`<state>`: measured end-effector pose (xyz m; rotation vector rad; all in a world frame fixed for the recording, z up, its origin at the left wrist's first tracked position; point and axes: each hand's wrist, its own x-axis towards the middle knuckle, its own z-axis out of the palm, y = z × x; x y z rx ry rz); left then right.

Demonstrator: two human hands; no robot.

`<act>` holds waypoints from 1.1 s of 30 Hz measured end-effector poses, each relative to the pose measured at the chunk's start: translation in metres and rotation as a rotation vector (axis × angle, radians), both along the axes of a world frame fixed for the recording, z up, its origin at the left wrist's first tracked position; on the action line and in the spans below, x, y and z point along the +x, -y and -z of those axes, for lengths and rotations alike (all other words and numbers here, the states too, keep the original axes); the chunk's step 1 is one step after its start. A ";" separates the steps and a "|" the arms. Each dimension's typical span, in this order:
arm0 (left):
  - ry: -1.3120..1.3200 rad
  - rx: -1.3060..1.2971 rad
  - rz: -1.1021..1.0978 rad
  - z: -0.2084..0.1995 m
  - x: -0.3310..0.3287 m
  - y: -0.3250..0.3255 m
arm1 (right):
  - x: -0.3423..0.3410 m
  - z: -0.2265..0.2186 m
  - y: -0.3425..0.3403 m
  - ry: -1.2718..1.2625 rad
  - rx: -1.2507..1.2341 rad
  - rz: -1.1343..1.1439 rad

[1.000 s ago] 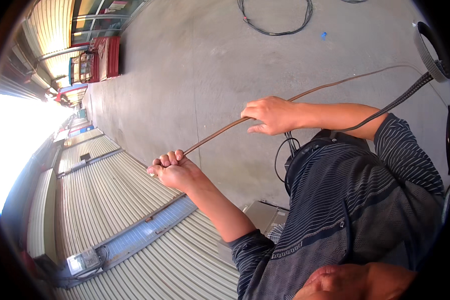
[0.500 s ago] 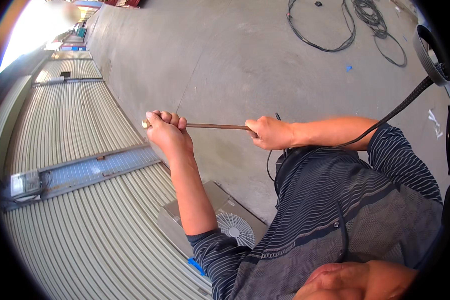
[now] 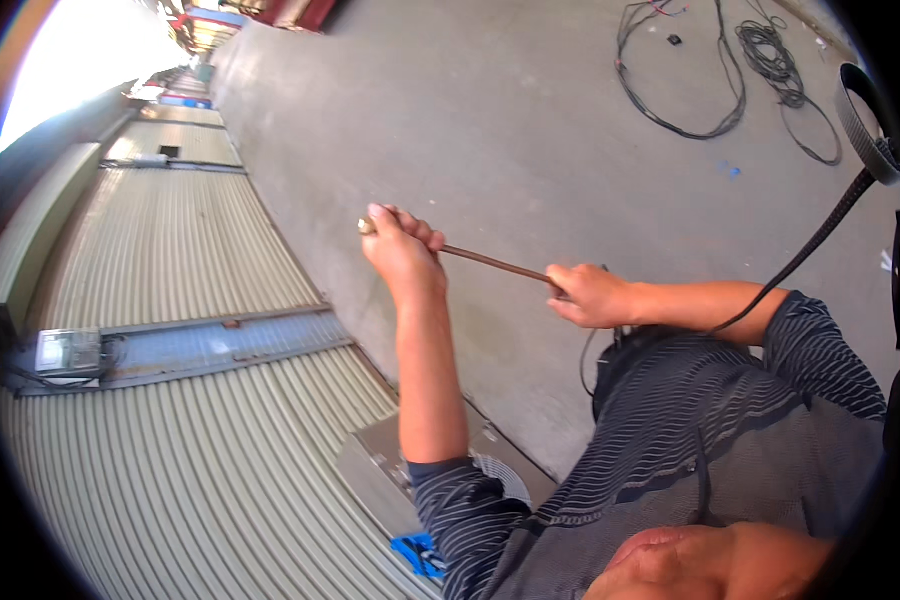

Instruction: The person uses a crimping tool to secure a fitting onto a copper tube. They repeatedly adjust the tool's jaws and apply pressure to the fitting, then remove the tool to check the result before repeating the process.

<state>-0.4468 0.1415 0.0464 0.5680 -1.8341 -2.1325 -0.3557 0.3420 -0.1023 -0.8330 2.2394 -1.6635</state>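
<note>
My left hand (image 3: 407, 252) is closed around a thin copper tube (image 3: 497, 264), close to one end. A brass-coloured nut (image 3: 367, 226) sticks out past the thumb at that end. My right hand (image 3: 595, 296) grips the tube's other visible part, in front of my waist; whatever lies inside that fist is hidden. Between the two hands the tube runs nearly straight, sloping a little down to the right. It is held in the air above the grey floor.
A corrugated metal wall (image 3: 210, 460) runs along the left, bearing a meter box (image 3: 68, 352). An air-conditioner outdoor unit (image 3: 370, 462) stands below my left arm, a blue item (image 3: 418, 553) beside it. Cable loops (image 3: 682, 133) and a coiled cable (image 3: 770, 60) lie on the floor (image 3: 490, 130).
Both hands and the tube have shifted right in the picture, and the tube now tilts down toward my right hand. The surroundings have shifted right too. Both grips remain closed.
</note>
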 end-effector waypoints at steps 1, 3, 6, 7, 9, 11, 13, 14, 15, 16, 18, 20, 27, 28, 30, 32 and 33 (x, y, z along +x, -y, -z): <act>-0.040 0.030 0.027 -0.006 -0.005 -0.002 | -0.003 0.011 -0.009 -0.017 0.020 0.022; -0.150 0.047 0.050 -0.031 -0.025 -0.002 | 0.000 0.048 -0.050 0.067 0.064 0.073; -0.299 0.009 0.040 -0.087 -0.055 0.033 | 0.038 0.136 -0.138 0.041 0.359 0.260; -0.301 -0.024 -0.011 -0.103 -0.059 0.026 | 0.058 0.165 -0.165 0.119 0.425 0.392; -0.354 0.045 0.071 -0.122 -0.072 0.052 | 0.086 0.204 -0.197 0.168 0.474 0.603; -0.449 0.157 0.165 -0.119 -0.083 0.047 | 0.088 0.198 -0.200 0.080 0.479 0.786; -0.514 0.107 0.181 -0.083 -0.071 -0.014 | 0.076 0.171 -0.182 -0.001 0.482 0.965; -0.525 0.101 0.230 -0.057 -0.057 -0.053 | 0.068 0.160 -0.182 -0.009 0.464 1.040; -0.485 0.131 0.361 -0.014 -0.042 -0.068 | 0.059 0.139 -0.173 0.024 0.451 1.077; -0.398 0.195 0.447 0.018 -0.009 -0.110 | 0.052 0.124 -0.167 -0.086 0.356 1.112; -0.196 0.388 0.657 0.067 0.044 -0.172 | 0.051 0.081 -0.148 -0.147 0.278 1.134; -0.092 0.401 0.743 0.065 0.075 -0.207 | 0.062 0.058 -0.127 -0.249 0.238 1.151; -0.349 0.516 1.257 -0.079 0.007 -0.175 | 0.141 0.099 -0.190 -0.364 0.359 1.593; -0.291 0.549 1.046 -0.080 0.020 -0.174 | 0.157 0.111 -0.203 -0.249 0.392 1.577; -0.307 0.577 1.118 -0.142 0.021 -0.164 | 0.188 0.127 -0.224 -0.012 0.457 1.582; -0.471 0.606 0.862 -0.169 0.033 -0.178 | 0.175 0.110 -0.207 -0.042 0.402 1.541; -0.538 0.659 0.845 -0.177 0.034 -0.183 | 0.158 0.095 -0.189 -0.055 0.359 1.526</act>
